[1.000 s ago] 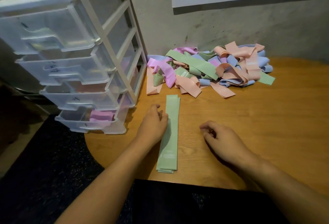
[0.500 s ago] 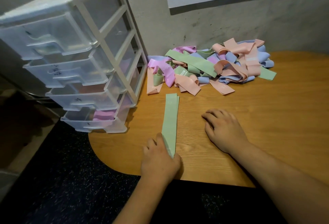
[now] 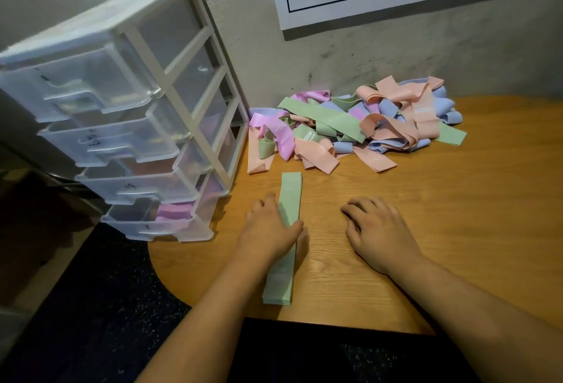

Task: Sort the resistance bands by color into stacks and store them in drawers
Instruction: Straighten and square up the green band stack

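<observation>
Hands: left hand [image 3: 268,229] lies on the green stack [image 3: 290,197], thumb across the top, fingers by its left edge; right hand [image 3: 379,232] rests on the tabletop [image 3: 472,230], fingers loosely bent, holding nothing.
Change: half a second ago the left hand was on the near end of the stack; now it is on the middle. The right hand has stayed in about the same spot.
Stack and hands: under the left hand; bare wood lies between it and the right hand.
Direction: flat, long side running from the near tabletop edge toward the pile [image 3: 350,130], far end leaning a little right.
Pile: mixed pink, purple, blue and green bands by the wall [image 3: 380,56], just past the stack's far end.
Drawers [image 3: 122,127]: four clear ones on the left; purple bands show in the bottom one.
</observation>
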